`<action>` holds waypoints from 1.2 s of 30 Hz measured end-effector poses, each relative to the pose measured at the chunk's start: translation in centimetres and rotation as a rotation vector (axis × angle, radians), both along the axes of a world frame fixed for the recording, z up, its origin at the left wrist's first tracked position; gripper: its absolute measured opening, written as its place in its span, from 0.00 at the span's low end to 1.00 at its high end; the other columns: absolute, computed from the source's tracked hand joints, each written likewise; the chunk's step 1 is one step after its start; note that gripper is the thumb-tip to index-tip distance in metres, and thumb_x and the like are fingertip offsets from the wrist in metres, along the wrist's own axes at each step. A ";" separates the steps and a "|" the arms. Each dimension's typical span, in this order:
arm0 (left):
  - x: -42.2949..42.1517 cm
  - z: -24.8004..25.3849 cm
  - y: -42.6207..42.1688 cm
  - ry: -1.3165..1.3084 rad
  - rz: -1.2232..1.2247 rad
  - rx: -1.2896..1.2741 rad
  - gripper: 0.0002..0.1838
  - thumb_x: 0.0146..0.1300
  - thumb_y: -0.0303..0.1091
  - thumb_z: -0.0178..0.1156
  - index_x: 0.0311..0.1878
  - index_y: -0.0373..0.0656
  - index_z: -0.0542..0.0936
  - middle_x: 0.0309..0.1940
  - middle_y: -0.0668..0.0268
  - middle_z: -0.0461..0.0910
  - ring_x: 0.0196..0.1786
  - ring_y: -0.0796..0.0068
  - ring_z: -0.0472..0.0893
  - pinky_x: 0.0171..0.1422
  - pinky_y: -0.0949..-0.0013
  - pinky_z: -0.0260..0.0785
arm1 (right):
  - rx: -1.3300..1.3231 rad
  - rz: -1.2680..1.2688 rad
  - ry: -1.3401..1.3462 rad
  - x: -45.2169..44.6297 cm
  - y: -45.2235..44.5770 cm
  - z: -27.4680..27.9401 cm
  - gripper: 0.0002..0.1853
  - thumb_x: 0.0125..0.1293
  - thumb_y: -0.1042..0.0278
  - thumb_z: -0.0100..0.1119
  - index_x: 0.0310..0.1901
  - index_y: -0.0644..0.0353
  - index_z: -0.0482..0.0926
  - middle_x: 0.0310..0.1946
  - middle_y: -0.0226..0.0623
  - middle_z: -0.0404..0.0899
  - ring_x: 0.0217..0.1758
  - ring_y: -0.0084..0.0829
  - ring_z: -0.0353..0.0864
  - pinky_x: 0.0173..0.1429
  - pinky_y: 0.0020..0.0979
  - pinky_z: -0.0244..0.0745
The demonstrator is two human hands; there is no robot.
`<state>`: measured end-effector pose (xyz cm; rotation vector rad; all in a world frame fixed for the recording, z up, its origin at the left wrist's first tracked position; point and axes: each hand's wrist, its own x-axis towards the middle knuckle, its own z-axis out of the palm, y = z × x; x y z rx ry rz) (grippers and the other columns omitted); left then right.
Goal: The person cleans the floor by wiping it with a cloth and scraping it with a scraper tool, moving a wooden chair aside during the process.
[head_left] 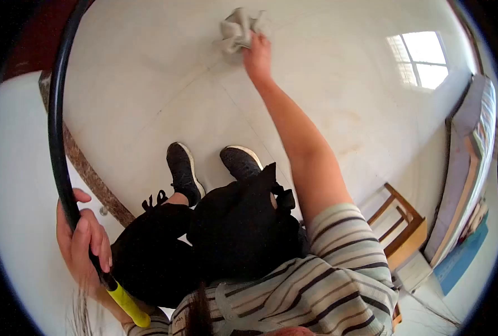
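Observation:
My right hand is stretched far forward over the pale floor, its fingers closed on a crumpled grey-white cloth. The cloth hangs bunched at the fingertips; whether it touches the floor I cannot tell. At the lower left, my left hand is wrapped round a long black pole with a yellow end just below the grip. The pole looks bent through the wide lens and runs up out of view, so its far end is hidden.
My dark shoes stand on the glossy tiled floor. A brown speckled border strip runs along the left. At the right are a wooden chair, a mattress-like slab leaning upright and a blue panel.

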<state>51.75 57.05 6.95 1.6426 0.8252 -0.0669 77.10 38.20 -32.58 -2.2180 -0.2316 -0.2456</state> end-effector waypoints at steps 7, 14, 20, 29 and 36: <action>-0.3 -0.6 0.5 -0.058 0.053 -0.061 0.16 0.66 0.34 0.47 0.52 0.33 0.62 0.11 0.73 0.59 0.06 0.86 0.57 0.09 0.83 0.51 | -0.378 0.293 0.257 -17.7 -13.0 2.2 0.35 0.48 0.81 0.56 0.62 0.57 0.64 0.61 0.48 0.61 0.63 0.52 0.60 0.66 0.44 0.60; -0.3 -0.6 0.2 -0.023 0.032 -0.067 0.17 0.64 0.34 0.50 0.50 0.32 0.63 0.11 0.73 0.60 0.06 0.86 0.57 0.08 0.83 0.50 | -0.702 0.452 0.382 -26.9 -14.9 -3.0 0.32 0.56 0.76 0.49 0.65 0.51 0.61 0.64 0.41 0.61 0.68 0.43 0.58 0.71 0.46 0.50; 0.1 -0.6 -0.2 -0.016 0.022 -0.022 0.17 0.65 0.35 0.49 0.51 0.32 0.63 0.11 0.73 0.59 0.07 0.88 0.57 0.09 0.84 0.50 | -0.633 0.213 0.008 -6.7 -1.0 -6.2 0.24 0.60 0.73 0.48 0.60 0.51 0.67 0.61 0.39 0.66 0.64 0.42 0.62 0.66 0.44 0.58; 1.8 0.7 -1.6 -0.040 0.022 0.022 0.15 0.67 0.34 0.45 0.51 0.33 0.65 0.13 0.75 0.59 0.08 0.89 0.57 0.12 0.86 0.51 | -0.178 0.104 0.125 -4.6 -7.8 2.2 0.30 0.50 0.83 0.53 0.58 0.56 0.66 0.50 0.49 0.69 0.55 0.51 0.67 0.56 0.44 0.67; 1.7 1.4 -4.3 -0.081 -0.082 -0.027 0.14 0.65 0.32 0.47 0.51 0.35 0.67 0.14 0.74 0.60 0.08 0.89 0.57 0.12 0.85 0.50 | -0.599 0.241 0.532 -34.0 -25.4 -0.8 0.26 0.54 0.79 0.52 0.58 0.54 0.68 0.57 0.44 0.65 0.60 0.51 0.63 0.60 0.43 0.67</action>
